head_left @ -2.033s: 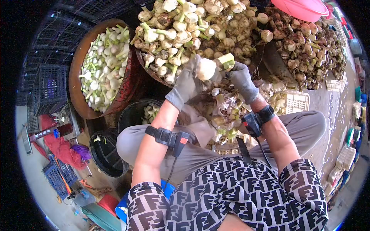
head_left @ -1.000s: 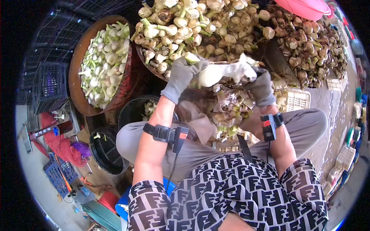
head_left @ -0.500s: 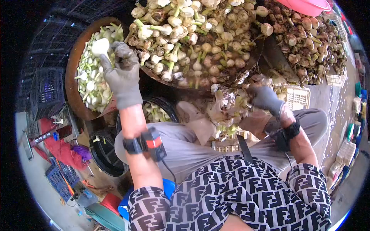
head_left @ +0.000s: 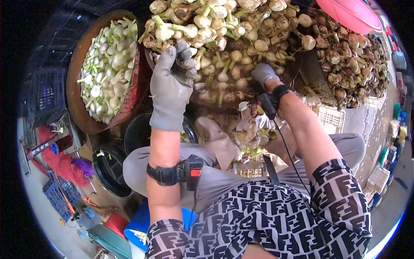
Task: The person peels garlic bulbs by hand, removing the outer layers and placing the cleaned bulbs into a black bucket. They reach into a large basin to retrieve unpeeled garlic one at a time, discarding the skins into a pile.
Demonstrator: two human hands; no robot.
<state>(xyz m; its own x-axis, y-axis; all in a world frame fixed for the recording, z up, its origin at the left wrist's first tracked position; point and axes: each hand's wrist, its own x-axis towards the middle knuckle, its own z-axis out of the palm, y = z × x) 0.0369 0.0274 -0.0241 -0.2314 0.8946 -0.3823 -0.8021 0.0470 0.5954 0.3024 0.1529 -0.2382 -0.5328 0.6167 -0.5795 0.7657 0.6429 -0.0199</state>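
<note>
My left hand (head_left: pixel 172 84), in a grey glove, is at the near left edge of the large basin of garlic. Its thumb is apart from its loosely curled fingers, and nothing shows between them. Unpeeled garlic bulbs (head_left: pixel 205 34) with cut green stems are heaped just beyond it. In the same basin, my gloved right hand (head_left: pixel 264 75) reaches down among the wet garlic bulbs; its fingertips are hidden. To the left, a rusty round tub (head_left: pixel 77 101) holds cleaned white garlic bulbs (head_left: pixel 108 73).
Dirtier garlic bulbs (head_left: pixel 345 64) are piled at the right, below a pink basin (head_left: pixel 353 15). Husks and leaf scraps (head_left: pixel 248 129) lie between my feet, by a cream crate (head_left: pixel 332 118). Black buckets (head_left: pixel 112 170) stand at the left, beside red netting (head_left: pixel 60 155).
My left hand has moved right from the rusty tub, and the white garlic bulb has left its fingers. My right hand has gone from the husk heap up and left into the basin.
</note>
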